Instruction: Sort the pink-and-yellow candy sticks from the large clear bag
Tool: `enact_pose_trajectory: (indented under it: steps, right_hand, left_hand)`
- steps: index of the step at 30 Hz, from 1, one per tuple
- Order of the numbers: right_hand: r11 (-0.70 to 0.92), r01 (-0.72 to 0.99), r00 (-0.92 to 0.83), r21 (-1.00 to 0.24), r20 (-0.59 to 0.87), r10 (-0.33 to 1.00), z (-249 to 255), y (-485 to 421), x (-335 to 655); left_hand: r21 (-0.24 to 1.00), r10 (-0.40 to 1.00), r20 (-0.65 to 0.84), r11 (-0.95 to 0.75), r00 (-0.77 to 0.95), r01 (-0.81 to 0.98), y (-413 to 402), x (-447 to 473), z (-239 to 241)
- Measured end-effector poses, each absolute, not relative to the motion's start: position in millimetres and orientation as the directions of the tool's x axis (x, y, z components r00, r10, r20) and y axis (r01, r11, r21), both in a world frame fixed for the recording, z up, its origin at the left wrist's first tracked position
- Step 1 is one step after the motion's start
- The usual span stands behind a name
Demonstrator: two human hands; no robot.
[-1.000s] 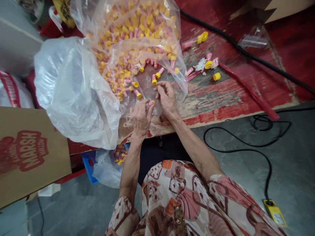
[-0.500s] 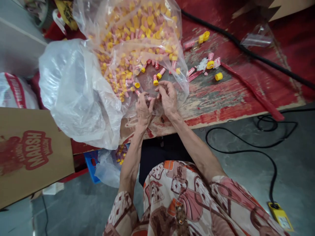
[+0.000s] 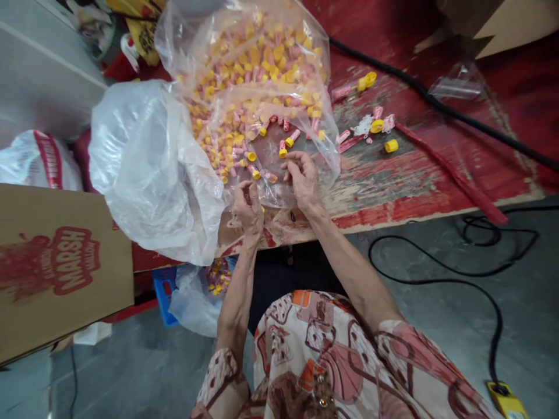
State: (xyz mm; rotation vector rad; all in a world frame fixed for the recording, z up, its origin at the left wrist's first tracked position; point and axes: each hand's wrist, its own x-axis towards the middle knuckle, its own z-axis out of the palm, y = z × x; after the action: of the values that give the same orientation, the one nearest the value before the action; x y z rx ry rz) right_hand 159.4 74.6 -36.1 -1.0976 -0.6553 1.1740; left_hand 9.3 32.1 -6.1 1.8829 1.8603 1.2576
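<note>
Resting at the bag (image 3: 328,156) mouth, the left hand (image 3: 248,205) is curled shut and the right hand (image 3: 303,177) is half-curled, fingertips pinched just beside a capped piece (image 3: 271,176); whether either grips anything cannot be told. The mouth is spread flat at the table (image 3: 437,157) edge, probably so that pieces are kept within reach. One clear bag is counted, its pieces too many to count, with at least three loose caps (image 3: 391,145) rightward.

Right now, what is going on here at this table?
A person sits at a worn red board. Both hands work at the mouth of a clear plastic bag full of small pink pieces with yellow caps. The left hand is curled, the right hand reaches toward loose pieces. A few more pieces lie on the board outside the bag.
</note>
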Motion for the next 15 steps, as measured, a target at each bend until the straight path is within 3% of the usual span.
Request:
enact_pose_trajectory:
  steps: [4,10,15]
  right_hand:
    - [-0.001,-0.388,0.281,-0.922,-0.119,0.952,-36.9,74.9,160.7]
    - [-0.011,-0.379,0.269,-0.925,-0.122,0.955,-36.0,73.4,160.3]
    - [-0.035,-0.363,0.248,-0.931,-0.133,0.960,-34.5,72.1,160.7]
  left_hand:
    - [0.657,0.853,0.460,-0.139,-0.248,0.741,16.4,7.5,-4.0]
    - [0.547,0.924,0.376,-0.280,0.068,0.789,-1.2,6.2,-6.6]
    - [0.518,0.920,0.371,-0.318,0.126,0.795,-5.0,1.0,-7.0]
